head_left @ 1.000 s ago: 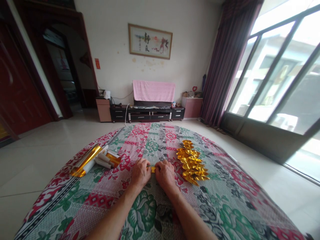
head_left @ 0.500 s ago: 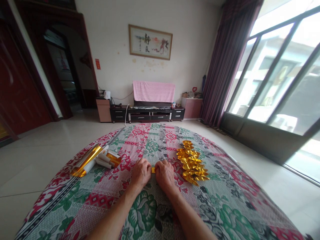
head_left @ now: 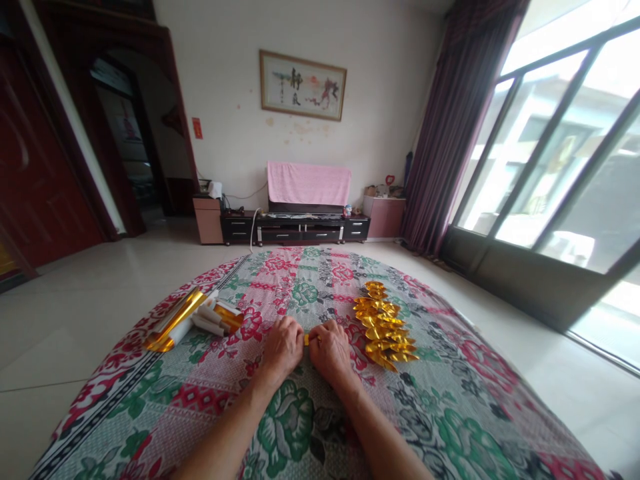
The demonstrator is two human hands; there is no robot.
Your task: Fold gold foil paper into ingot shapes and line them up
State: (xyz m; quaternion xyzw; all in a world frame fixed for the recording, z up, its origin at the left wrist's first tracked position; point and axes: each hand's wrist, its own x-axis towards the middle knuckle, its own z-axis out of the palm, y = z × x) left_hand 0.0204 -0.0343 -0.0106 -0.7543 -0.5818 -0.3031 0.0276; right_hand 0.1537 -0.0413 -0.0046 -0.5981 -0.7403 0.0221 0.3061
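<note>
My left hand [head_left: 285, 343] and my right hand [head_left: 330, 345] are close together low over the patterned cloth, fingers closed. Between them a small piece of gold foil paper [head_left: 307, 340] shows, pinched from both sides; most of it is hidden by my fingers. Just right of my right hand lies a group of folded gold foil pieces with pointed ends [head_left: 385, 327], set in a row. To the left of my left hand rest loosely rolled gold foil sheets [head_left: 180, 320] with white backs.
A round table under a floral cloth [head_left: 320, 413] fills the foreground. Across the tiled floor stands a low black cabinet [head_left: 283, 236] with a pink cloth [head_left: 309, 183] over something on it. Purple curtains [head_left: 440, 133] and a large window are on the right.
Both hands stay nearly in place, with slight finger movement. Less of the gold foil paper shows between them now.
</note>
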